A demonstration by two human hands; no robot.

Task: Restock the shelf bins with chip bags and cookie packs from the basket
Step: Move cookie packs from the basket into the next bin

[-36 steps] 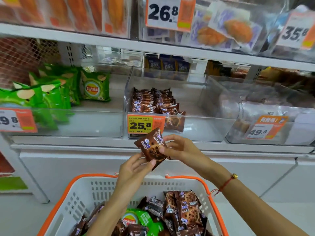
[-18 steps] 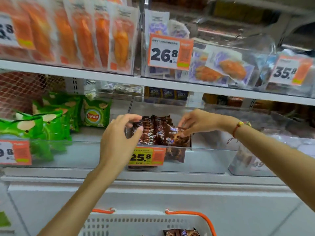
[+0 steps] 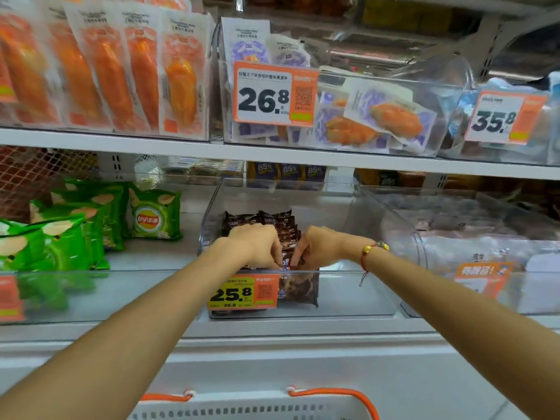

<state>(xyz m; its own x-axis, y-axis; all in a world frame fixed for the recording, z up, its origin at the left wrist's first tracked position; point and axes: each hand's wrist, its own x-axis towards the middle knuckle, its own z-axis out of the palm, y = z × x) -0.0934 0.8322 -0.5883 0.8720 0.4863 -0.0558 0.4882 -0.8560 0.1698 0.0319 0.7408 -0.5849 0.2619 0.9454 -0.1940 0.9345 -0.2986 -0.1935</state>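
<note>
Nearest the person, basket (image 3: 251,410) rim at frame bottom, below both arms. Further out, left hand (image 3: 257,245) and right hand (image 3: 325,247) sit together inside the clear bin (image 3: 348,295), fingers curled down, both grips pinching a cookie pack (image 3: 288,262) at the front of the brown row. Pack looks light, crinkly, slippery film, contents likely brittle; best held by the edges, lightly. Left of the grips, green chip bags (image 3: 154,218) in the neighbouring bin.
</note>
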